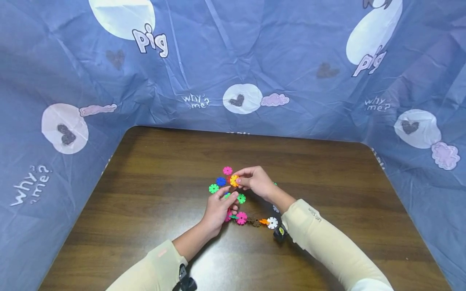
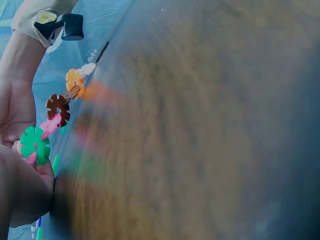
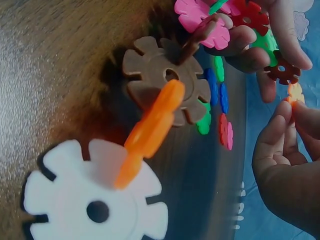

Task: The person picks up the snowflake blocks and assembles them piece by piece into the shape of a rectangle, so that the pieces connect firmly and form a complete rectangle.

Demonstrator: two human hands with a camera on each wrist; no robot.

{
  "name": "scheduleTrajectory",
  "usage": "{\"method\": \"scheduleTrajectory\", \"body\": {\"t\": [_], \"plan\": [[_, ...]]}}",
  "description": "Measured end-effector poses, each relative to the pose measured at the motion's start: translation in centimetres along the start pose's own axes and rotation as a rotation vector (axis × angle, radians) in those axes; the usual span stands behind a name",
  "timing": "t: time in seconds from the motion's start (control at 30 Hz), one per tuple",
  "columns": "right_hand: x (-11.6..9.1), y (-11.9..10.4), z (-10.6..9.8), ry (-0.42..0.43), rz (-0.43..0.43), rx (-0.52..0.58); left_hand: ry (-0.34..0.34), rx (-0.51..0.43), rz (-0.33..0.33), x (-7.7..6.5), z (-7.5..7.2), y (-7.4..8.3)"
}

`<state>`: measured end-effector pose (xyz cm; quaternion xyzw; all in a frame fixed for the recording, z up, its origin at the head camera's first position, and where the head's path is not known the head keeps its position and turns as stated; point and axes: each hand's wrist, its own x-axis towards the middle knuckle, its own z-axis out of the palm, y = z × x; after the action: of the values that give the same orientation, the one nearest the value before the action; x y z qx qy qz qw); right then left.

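Observation:
Between thumb and fingers, my right hand [image 1: 260, 184] pinches a yellow-orange slotted snowflake disc [image 1: 234, 180]. My left hand [image 1: 216, 210] grips one end of a chain of interlocked discs, where a brown disc [image 3: 284, 73] sticks out past the fingers toward the yellow-orange one. Those two edges are very close; whether they are joined I cannot tell. From the left hand the chain runs right through a pink disc [image 1: 242, 218], a brown disc [image 3: 170, 77], an orange disc [image 3: 150, 135] and a white disc [image 1: 272, 222]. The left fingers partly hide the held end.
Loose discs lie beyond the hands on the wooden table [image 1: 164, 161]: pink [image 1: 227, 170], blue [image 1: 221, 181] and green [image 1: 213, 188]. Another green disc [image 1: 241, 198] shows between the hands. More discs are partly covered by the right forearm. A blue printed cloth [image 1: 204, 60] hangs around the table.

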<state>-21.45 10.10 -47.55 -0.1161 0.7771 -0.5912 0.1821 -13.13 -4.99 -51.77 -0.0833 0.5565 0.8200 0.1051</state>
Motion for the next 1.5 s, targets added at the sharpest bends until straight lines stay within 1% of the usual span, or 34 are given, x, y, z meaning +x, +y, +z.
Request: {"method": "scheduleTrajectory", "body": {"t": [0.17,0.3,0.4,0.57,0.77,0.9,1.0,1.03,1.1,1.17,1.27,1.33,1.4,1.43,1.5], "plan": [[-0.2,0.0,0.1,-0.026,-0.002,-0.032,0.005,-0.001,-0.006,0.0,0.0,-0.1],[-0.1,-0.1,0.3,-0.032,-0.030,-0.076,0.001,-0.010,0.007,0.1,0.1,-0.1],[0.0,-0.4,0.5,-0.033,-0.059,-0.130,0.004,-0.025,0.012,0.1,0.1,-0.1],[0.1,-0.7,0.8,-0.049,-0.066,-0.226,0.002,-0.052,0.002,-0.1,0.0,-0.3],[0.0,-0.5,1.0,-0.058,-0.056,-0.344,-0.011,-0.022,0.009,-0.3,-0.3,-0.6],[0.2,-0.7,0.7,-0.102,-0.077,-0.352,-0.036,-0.006,0.003,-0.1,-0.5,-0.5],[0.3,-0.9,0.0,-0.145,-0.078,-0.335,-0.059,-0.018,-0.023,0.1,-0.7,-0.1],[0.3,-0.8,-0.2,-0.148,-0.078,-0.348,-0.066,-0.023,-0.031,0.2,-0.6,0.0],[0.2,-0.7,-0.6,-0.139,-0.079,-0.433,-0.071,-0.038,-0.050,0.1,-0.6,0.2],[-0.1,-0.5,-0.8,-0.148,-0.082,-0.570,-0.065,-0.040,-0.063,0.0,-0.6,0.4],[-0.6,-0.1,-0.6,-0.211,-0.106,-0.835,-0.059,-0.025,-0.066,-0.1,-0.8,0.7],[-1.0,0.1,-0.3,-0.269,-0.128,-0.954,-0.058,-0.012,-0.062,-0.2,-1.0,0.8],[-1.2,0.4,0.0,-0.289,-0.141,-1.031,-0.057,-0.004,-0.062,-0.1,-1.0,1.0],[-1.3,0.6,0.0,-0.287,-0.142,-1.046,-0.056,0.001,-0.060,-0.1,-1.0,1.1],[-1.2,0.9,-0.1,-0.269,-0.143,-1.039,-0.046,0.012,-0.056,0.1,-0.9,1.4]]}}
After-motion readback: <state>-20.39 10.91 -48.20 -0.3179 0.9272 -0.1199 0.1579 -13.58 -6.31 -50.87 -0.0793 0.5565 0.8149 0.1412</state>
